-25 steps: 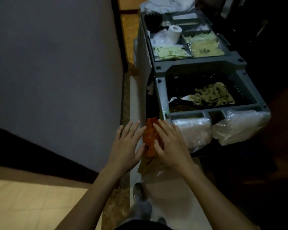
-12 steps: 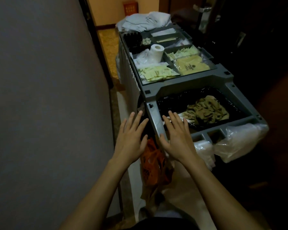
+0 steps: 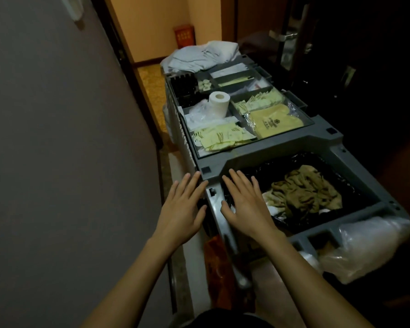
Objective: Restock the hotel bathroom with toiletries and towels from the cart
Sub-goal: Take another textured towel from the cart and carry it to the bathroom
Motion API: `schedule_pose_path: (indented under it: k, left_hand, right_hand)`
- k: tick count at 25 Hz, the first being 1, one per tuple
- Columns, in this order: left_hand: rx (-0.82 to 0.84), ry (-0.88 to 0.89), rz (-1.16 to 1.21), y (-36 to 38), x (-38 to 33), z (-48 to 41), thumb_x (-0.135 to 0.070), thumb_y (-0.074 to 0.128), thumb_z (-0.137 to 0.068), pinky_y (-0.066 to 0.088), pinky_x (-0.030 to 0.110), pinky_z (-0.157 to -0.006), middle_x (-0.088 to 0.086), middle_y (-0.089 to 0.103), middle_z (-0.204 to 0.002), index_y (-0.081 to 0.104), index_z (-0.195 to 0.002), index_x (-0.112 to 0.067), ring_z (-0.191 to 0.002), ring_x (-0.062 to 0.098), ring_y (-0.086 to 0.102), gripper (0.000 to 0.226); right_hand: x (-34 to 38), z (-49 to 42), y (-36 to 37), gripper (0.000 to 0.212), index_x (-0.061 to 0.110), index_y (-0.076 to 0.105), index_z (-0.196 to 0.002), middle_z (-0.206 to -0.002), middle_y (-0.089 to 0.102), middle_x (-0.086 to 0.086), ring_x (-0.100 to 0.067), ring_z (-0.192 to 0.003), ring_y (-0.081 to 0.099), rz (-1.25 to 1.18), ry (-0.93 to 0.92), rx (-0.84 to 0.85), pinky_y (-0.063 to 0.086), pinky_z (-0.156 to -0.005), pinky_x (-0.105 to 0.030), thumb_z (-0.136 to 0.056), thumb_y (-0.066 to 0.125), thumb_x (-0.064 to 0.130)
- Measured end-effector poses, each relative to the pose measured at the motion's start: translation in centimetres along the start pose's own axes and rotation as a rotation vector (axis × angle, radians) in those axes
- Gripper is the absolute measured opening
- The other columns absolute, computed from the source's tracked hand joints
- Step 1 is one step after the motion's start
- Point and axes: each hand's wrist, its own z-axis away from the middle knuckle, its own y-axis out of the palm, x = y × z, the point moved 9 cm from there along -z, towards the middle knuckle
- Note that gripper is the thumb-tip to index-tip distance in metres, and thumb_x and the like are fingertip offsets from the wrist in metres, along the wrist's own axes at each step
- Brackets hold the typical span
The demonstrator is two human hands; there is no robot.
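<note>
Both hands empty, fingers spread flat: left hand (image 3: 184, 210) over the near left corner of the cart (image 3: 282, 147), right hand (image 3: 245, 204) over the edge of the dark bin w/ crumpled olive cloths (image 3: 305, 192). Nothing gripped.

Stock sits further up the cart top:
- toilet roll (image 3: 219, 104), upright in a tray compartment. Light, soft, squashes if pinched hard; take it round the sides.
- yellow sachets (image 3: 219, 138), nearest tray section. V. light, thin, prob. slick plastic; scoop several, pinch by edges.
- folded white linen (image 3: 204, 55) at the far end, poss. towels, too dim to be sure. Soft, floppy, bulkier; needs both hands under the stack.

Orange bag (image 3: 217, 256) hangs below the cart's near end.
</note>
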Motion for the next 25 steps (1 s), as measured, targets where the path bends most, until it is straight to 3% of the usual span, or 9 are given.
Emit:
schedule_pose_path:
  k: [5, 10, 21, 25]
  left_hand:
    - [0.014, 0.012, -0.023, 0.3, 3.0, -5.0, -0.048, 0.029, -0.099, 0.003, 0.041, -0.126, -0.003, -0.002, -0.168, 0.014, -0.159, -0.027, -0.154, 0.018, -0.005, 0.065]
    - [0.044, 0.087, -0.003, 1.6, 7.9, -12.4, -0.046, 0.033, -0.101, 0.004, 0.045, -0.126, -0.002, 0.000, -0.168, 0.015, -0.159, -0.026, -0.154, 0.020, -0.007, 0.064]
    - [0.014, 0.279, 0.093, 4.7, 17.1, -31.3, -0.041, 0.039, -0.103, 0.009, 0.052, -0.124, 0.005, 0.012, -0.167, 0.028, -0.157, -0.020, -0.155, 0.025, 0.003, 0.059]
    - [0.034, 0.295, 0.175, 4.6, 17.4, -33.1, -0.040, 0.041, -0.104, 0.003, 0.047, -0.125, 0.004, 0.008, -0.167, 0.025, -0.158, -0.020, -0.155, 0.022, -0.001, 0.059]
  right_hand:
    - [-0.5, -5.6, 0.7, 0.072, 0.016, 0.027, -0.157, -0.167, 0.014, -0.004, -0.018, -0.155, 0.003, 0.026, -0.026, 0.001, 0.001, -0.125, -0.049, -0.093, 0.027, 0.049]
    - [-2.2, -13.1, 2.3, 0.069, 0.017, 0.023, -0.158, -0.168, 0.008, -0.004, -0.019, -0.155, -0.002, 0.064, 0.060, 0.002, 0.000, -0.124, -0.051, -0.096, 0.036, 0.044]
    - [-5.1, -28.1, 4.7, 0.069, 0.015, 0.018, -0.159, -0.168, -0.001, -0.007, -0.020, -0.154, -0.010, 0.090, 0.295, -0.009, -0.003, -0.124, -0.051, -0.098, 0.028, 0.047]
    - [-5.9, -29.4, 4.3, 0.066, 0.012, 0.025, -0.157, -0.167, 0.012, -0.010, -0.021, -0.155, 0.001, 0.138, 0.306, -0.003, 0.000, -0.125, -0.050, -0.100, 0.030, 0.043]
